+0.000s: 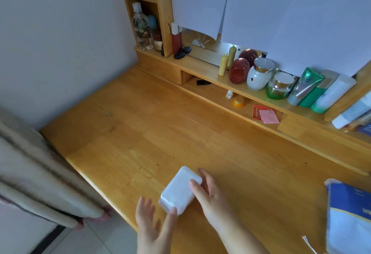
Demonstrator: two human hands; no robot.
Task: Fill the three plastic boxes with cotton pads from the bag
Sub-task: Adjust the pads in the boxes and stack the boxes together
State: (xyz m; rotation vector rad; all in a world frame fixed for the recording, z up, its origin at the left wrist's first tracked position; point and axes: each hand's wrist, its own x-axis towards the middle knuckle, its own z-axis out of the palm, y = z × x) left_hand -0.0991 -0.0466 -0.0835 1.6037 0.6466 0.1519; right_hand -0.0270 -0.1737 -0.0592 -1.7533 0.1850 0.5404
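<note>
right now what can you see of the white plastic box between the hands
The white plastic box is a small rounded rectangle, cloudy and translucent, and looks shut, though no seam is clear. It sits near the front edge of the wooden desk, turned at a diagonal, one short end towards the person. The right hand wraps its far right side, thumb lying on top. The left hand is open, its thumb tip touching the near corner. Its contents cannot be made out.

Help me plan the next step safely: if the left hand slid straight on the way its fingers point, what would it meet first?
Probably the white plastic box: the left hand points up-right, its thumb already at the box's near corner. The right hand grips the far side.
</note>
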